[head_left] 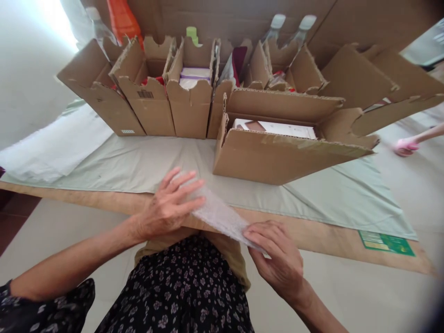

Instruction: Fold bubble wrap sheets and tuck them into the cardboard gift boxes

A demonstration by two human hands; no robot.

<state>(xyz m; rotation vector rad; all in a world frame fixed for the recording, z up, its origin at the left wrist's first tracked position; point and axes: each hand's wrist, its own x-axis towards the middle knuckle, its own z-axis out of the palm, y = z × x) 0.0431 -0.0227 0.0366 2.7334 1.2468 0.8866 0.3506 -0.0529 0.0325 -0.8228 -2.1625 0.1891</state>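
A narrow folded strip of whitish, translucent bubble wrap [222, 212] slants between my hands above the table's front edge. My right hand [275, 252] grips its near end, thumb underneath and fingers on top. With fingers spread, my left hand [173, 201] lies against the far end, slightly smeared by motion. Whether anything is wrapped inside the strip I cannot tell. Just beyond my hands stands an open cardboard box [270, 155] with a white printed carton [277, 128] in it.
Several tall open cardboard boxes [190, 111] form a row at the back, holding packets and bottles. White sheets of wrap [55, 143] lie on the left of the pale green cloth [156, 157]. A green label [386, 243] sits at the right front edge. Another person's foot [407, 145] shows at far right.
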